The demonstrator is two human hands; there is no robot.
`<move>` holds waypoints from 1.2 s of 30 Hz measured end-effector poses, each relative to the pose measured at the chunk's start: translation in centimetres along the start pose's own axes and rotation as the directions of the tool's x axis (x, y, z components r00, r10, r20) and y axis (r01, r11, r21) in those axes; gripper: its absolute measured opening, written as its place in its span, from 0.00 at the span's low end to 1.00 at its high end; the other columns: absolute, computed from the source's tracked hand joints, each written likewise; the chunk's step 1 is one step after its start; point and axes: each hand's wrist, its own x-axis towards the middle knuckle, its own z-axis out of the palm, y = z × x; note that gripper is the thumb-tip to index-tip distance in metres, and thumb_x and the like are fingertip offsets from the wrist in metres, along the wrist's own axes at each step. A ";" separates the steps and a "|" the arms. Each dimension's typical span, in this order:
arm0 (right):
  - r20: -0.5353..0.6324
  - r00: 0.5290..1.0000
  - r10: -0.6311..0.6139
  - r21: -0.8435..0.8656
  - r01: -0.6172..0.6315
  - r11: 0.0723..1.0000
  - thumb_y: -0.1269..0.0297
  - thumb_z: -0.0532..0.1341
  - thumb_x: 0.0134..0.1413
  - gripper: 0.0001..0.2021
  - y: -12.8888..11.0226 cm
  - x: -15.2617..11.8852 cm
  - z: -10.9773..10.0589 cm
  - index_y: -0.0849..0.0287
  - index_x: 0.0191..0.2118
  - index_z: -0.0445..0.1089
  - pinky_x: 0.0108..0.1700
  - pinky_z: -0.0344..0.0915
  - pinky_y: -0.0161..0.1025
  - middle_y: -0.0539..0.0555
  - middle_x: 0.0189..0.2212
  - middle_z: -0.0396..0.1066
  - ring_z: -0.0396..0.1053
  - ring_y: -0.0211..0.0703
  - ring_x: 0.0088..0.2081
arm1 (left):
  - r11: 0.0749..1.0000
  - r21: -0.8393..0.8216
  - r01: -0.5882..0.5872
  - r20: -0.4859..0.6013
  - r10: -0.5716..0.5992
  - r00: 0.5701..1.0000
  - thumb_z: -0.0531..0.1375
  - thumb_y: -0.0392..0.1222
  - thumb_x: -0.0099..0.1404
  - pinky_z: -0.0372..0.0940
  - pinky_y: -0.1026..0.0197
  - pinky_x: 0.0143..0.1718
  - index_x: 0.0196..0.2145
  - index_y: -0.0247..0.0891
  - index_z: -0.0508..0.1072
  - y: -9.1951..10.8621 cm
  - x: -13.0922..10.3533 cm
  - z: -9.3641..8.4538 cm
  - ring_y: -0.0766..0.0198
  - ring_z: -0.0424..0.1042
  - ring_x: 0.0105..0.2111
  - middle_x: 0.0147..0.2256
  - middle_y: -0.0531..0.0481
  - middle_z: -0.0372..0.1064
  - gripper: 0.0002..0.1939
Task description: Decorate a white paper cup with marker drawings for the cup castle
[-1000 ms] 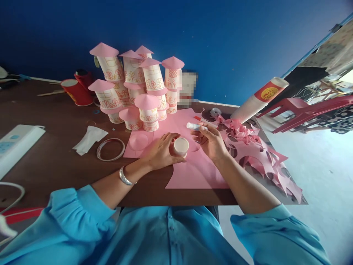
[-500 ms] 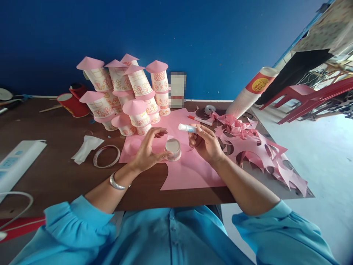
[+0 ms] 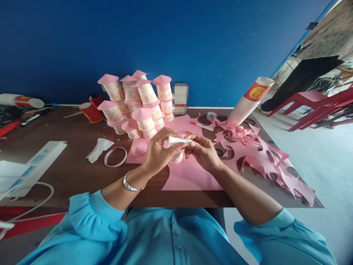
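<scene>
A white glue stick (image 3: 178,140) lies nearly level between my two hands. My left hand (image 3: 158,149) pinches its left part between thumb and fingers, and my right hand (image 3: 203,150) grips the right end. Just below and behind the hands a small paper cup (image 3: 176,157) stands on the pink paper (image 3: 193,180), partly hidden by my fingers. Left of my left hand lies a pink paper cone (image 3: 139,148). Beyond it, decorated cup towers (image 3: 143,119) with pink cone roofs stand grouped together.
Pink scraps (image 3: 264,154) and a tall stack of cups (image 3: 246,105) are on the right. A red-capped marker (image 3: 202,126) lies behind my hands. On the left are a tape roll (image 3: 115,157), crumpled tissue (image 3: 99,149) and a power strip (image 3: 41,162). A person's leg shows at the right.
My left hand has left the small cup and closed on the glue stick, which my right hand brought lower and to the left. The camera view has turned slightly left.
</scene>
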 end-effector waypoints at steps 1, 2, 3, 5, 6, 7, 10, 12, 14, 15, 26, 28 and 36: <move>-0.009 1.000 -0.005 -0.012 0.005 1.000 0.41 0.80 0.53 0.24 0.1 0.1 -0.2 0.57 0.39 0.78 0.28 0.69 0.36 0.48 0.26 0.76 0.70 0.36 0.22 | 1.000 0.006 -0.001 -0.014 0.001 1.000 0.74 0.53 0.69 0.75 0.56 0.45 0.42 0.46 0.86 0.1 0.1 0.1 0.61 0.80 0.40 0.39 0.49 0.83 0.10; -0.018 1.000 -0.010 -0.022 0.010 1.000 0.39 0.79 0.54 0.25 0.1 0.2 -0.3 0.57 0.37 0.78 0.26 0.67 0.35 0.48 0.25 0.76 0.69 0.35 0.22 | 1.000 0.016 0.002 -0.027 -0.002 1.000 0.74 0.54 0.68 0.74 0.57 0.44 0.41 0.46 0.86 0.1 0.2 0.2 0.62 0.79 0.39 0.38 0.50 0.83 0.11; -0.026 1.000 -0.017 -0.028 0.016 0.999 0.38 0.78 0.55 0.25 0.1 0.2 -0.4 0.57 0.36 0.78 0.26 0.65 0.35 0.48 0.25 0.76 0.68 0.34 0.21 | 1.000 0.023 0.006 -0.039 -0.005 0.999 0.75 0.55 0.68 0.74 0.57 0.43 0.40 0.46 0.86 0.1 0.2 0.2 0.62 0.79 0.38 0.37 0.50 0.83 0.12; -0.044 0.998 -0.044 -0.033 0.042 0.999 0.40 0.80 0.53 0.24 0.1 0.3 -0.3 0.57 0.36 0.79 0.28 0.66 0.35 0.47 0.25 0.75 0.67 0.34 0.22 | 0.999 0.031 0.018 -0.060 -0.016 0.998 0.75 0.56 0.66 0.73 0.58 0.41 0.40 0.46 0.87 0.0 0.2 0.1 0.63 0.78 0.36 0.35 0.51 0.82 0.13; -0.055 0.996 -0.066 -0.035 0.064 0.997 0.42 0.81 0.51 0.23 0.1 0.3 -0.1 0.56 0.37 0.79 0.30 0.69 0.36 0.47 0.26 0.76 0.69 0.35 0.24 | 0.999 0.031 0.027 -0.070 -0.025 0.997 0.76 0.56 0.66 0.72 0.58 0.40 0.40 0.46 0.87 0.0 0.2 0.1 0.63 0.77 0.35 0.34 0.52 0.81 0.13; -0.067 0.993 -0.096 -0.037 0.093 0.995 0.44 0.82 0.49 0.22 0.0 0.2 0.0 0.55 0.37 0.79 0.33 0.71 0.37 0.47 0.28 0.76 0.70 0.36 0.27 | 0.999 0.028 0.036 -0.079 -0.034 0.996 0.76 0.56 0.66 0.72 0.58 0.40 0.39 0.46 0.87 -0.1 0.1 0.0 0.63 0.77 0.34 0.34 0.52 0.81 0.13; -0.093 0.979 -0.180 -0.055 0.175 0.983 0.51 0.85 0.46 0.19 -0.2 0.1 0.5 0.52 0.35 0.79 0.41 0.76 0.38 0.48 0.36 0.79 0.75 0.39 0.36 | 0.997 0.021 0.073 -0.107 -0.070 0.992 0.76 0.58 0.65 0.72 0.57 0.40 0.38 0.46 0.87 -0.2 0.1 -0.1 0.63 0.77 0.34 0.33 0.52 0.80 0.15; -0.086 0.982 -0.169 -0.044 0.166 0.985 0.50 0.85 0.46 0.20 -0.2 0.1 0.5 0.52 0.38 0.80 0.43 0.77 0.38 0.49 0.37 0.80 0.77 0.39 0.38 | 0.995 0.034 0.097 -0.117 -0.093 0.989 0.76 0.60 0.64 0.72 0.56 0.40 0.37 0.45 0.86 -0.1 0.2 -0.1 0.62 0.76 0.34 0.33 0.52 0.79 0.16; -0.048 0.995 -0.091 -0.024 0.090 0.996 0.44 0.83 0.50 0.23 -0.2 0.0 0.3 0.52 0.42 0.80 0.40 0.78 0.40 0.49 0.34 0.80 0.77 0.39 0.33 | 0.992 0.063 0.105 -0.120 -0.097 0.988 0.75 0.63 0.64 0.72 0.55 0.40 0.36 0.45 0.86 0.2 0.3 -0.1 0.61 0.76 0.34 0.32 0.52 0.79 0.19; -0.027 0.998 -0.051 -0.020 0.050 0.999 0.42 0.81 0.51 0.24 -0.2 0.0 0.1 0.53 0.43 0.80 0.38 0.77 0.40 0.48 0.32 0.79 0.76 0.40 0.30 | 0.992 0.077 0.102 -0.114 -0.093 0.989 0.74 0.64 0.64 0.72 0.55 0.40 0.35 0.45 0.85 0.3 0.3 -0.1 0.61 0.75 0.33 0.31 0.51 0.79 0.20; -0.055 0.995 -0.087 -0.015 0.086 0.996 0.47 0.84 0.48 0.22 -0.1 -0.1 0.4 0.53 0.41 0.80 0.40 0.79 0.40 0.48 0.33 0.81 0.77 0.39 0.31 | 0.993 0.053 0.106 -0.139 -0.098 0.985 0.74 0.66 0.63 0.71 0.57 0.38 0.34 0.44 0.85 0.2 0.2 0.3 0.63 0.74 0.32 0.30 0.53 0.78 0.22; -0.025 0.999 -0.040 -0.015 0.040 0.999 0.43 0.82 0.50 0.24 0.0 -0.1 0.3 0.54 0.43 0.81 0.37 0.78 0.41 0.49 0.31 0.80 0.77 0.40 0.29 | 0.993 0.066 0.095 -0.119 -0.087 0.989 0.74 0.67 0.63 0.70 0.56 0.38 0.34 0.43 0.85 0.4 0.4 0.2 0.63 0.74 0.31 0.30 0.52 0.78 0.23; -0.178 0.954 -0.242 -0.193 0.207 0.959 0.46 0.85 0.44 0.21 -0.2 -0.6 1.5 0.50 0.39 0.83 0.41 0.79 0.43 0.50 0.37 0.81 0.77 0.41 0.35 | 0.985 0.035 0.169 -0.109 -0.164 0.980 0.76 0.64 0.62 0.70 0.56 0.38 0.32 0.44 0.83 0.8 0.8 -0.3 0.63 0.74 0.31 0.30 0.53 0.78 0.21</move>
